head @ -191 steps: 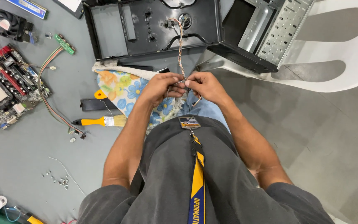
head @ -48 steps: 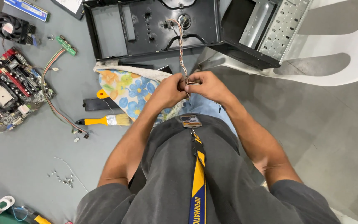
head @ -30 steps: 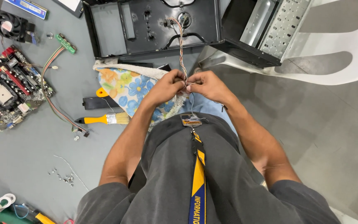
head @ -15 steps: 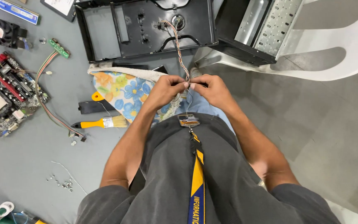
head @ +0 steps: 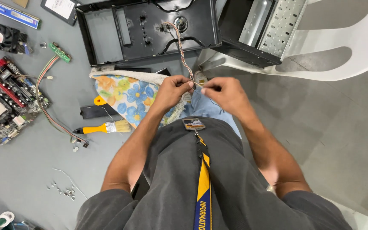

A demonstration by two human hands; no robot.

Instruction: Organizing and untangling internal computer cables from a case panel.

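Fingers of the left hand [head: 173,90] and right hand [head: 223,91] pinch the thin twisted bundle of coloured wires [head: 183,51] coming from the black metal computer case [head: 150,27].

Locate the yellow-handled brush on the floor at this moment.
In the head view, the yellow-handled brush lies on the grey floor left of the person's left forearm, just below the floral cloth and right of the motherboard.

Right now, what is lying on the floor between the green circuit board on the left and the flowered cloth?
In the head view, between the circuit board and the flowered cloth lie a bundle of coloured wires and a flat black piece, on grey floor.
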